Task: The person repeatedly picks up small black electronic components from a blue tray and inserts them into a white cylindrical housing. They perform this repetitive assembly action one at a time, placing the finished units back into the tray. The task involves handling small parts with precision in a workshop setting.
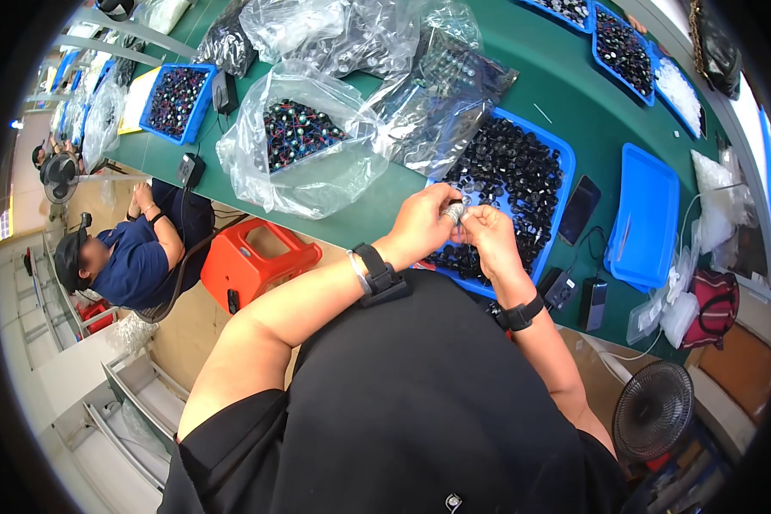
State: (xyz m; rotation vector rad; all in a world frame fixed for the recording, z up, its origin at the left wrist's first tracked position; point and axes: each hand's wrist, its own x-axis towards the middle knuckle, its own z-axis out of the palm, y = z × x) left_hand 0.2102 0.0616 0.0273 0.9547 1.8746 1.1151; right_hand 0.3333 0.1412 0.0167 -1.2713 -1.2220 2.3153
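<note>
Wearer: black short-sleeved top with a small pale emblem low on the front, bare forearms, a black strap band with a boxy black module beside a thin silver bangle on the left wrist, and a black strap band on the right wrist.

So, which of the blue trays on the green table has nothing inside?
The blue tray to the right of the phone holds no parts. The blue tray under the hands is full of small black parts, and the others hold parts too.
</note>
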